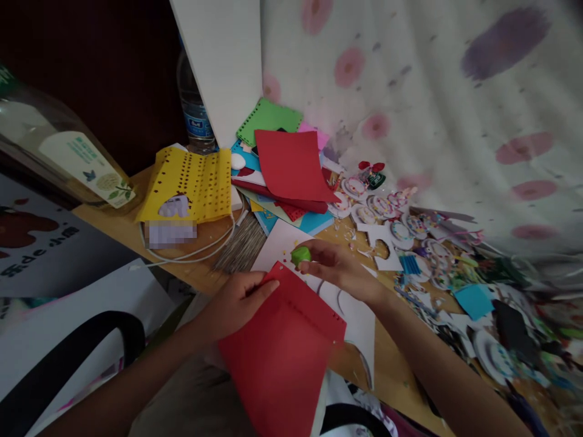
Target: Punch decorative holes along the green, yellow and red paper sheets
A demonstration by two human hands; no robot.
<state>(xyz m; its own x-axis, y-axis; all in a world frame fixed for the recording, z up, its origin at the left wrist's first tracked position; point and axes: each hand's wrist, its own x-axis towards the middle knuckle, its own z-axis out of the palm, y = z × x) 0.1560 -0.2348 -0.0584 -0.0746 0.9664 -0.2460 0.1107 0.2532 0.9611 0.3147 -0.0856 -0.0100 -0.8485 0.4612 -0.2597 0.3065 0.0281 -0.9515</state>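
Note:
My left hand [241, 300] pinches the upper left edge of a red sheet [286, 352], which hangs over the table's front edge with small holes near its top edge. My right hand [334, 267] holds a small green punch [301, 255] between thumb and fingers, just above the sheet's top corner. Beneath them lies a white sheet [359, 315] with curved cuts and tiny coloured bits on it. The red sheet covers part of the white one.
Yellow punched paper [191, 182] and a white cable [204, 252] lie left, near a large bottle [86, 164]. Behind are stacked coloured sheets, with another red sheet [291, 164] on top. Many small craft pieces and paper scraps [410, 267] crowd the right, below a patterned curtain [410, 79].

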